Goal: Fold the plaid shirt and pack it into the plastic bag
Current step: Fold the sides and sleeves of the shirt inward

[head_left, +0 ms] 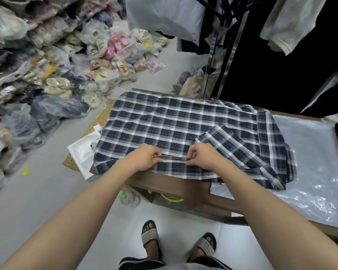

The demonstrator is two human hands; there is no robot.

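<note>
the plaid shirt [176,121] lies spread flat on the wooden bench [174,184], with one sleeve [222,141] turned in across its right half. at the shirt's near edge the left grip [144,158] and the right grip [201,154] each pinch the cloth between thumb and curled fingers, a short way apart, raising a thin ridge of fabric between them. the step in hand looks like gathering the near edge to start a fold toward the shirt's far edge. to do it well, both pinches should take the same line of the check, so the crease runs straight along a stripe. lift evenly, carry the edge over without dragging the sleeve out of place, then smooth the cloth from the middle outward. just right of the shirt, partly under its right edge, the clear plastic bag [310,162] lies flat on the bench, seemingly not yet opened. left of the shirt a white moulded tray [82,151] sits on cardboard [101,117]. beyond that, bagged slippers [98,61] are heaped on the floor.
</note>
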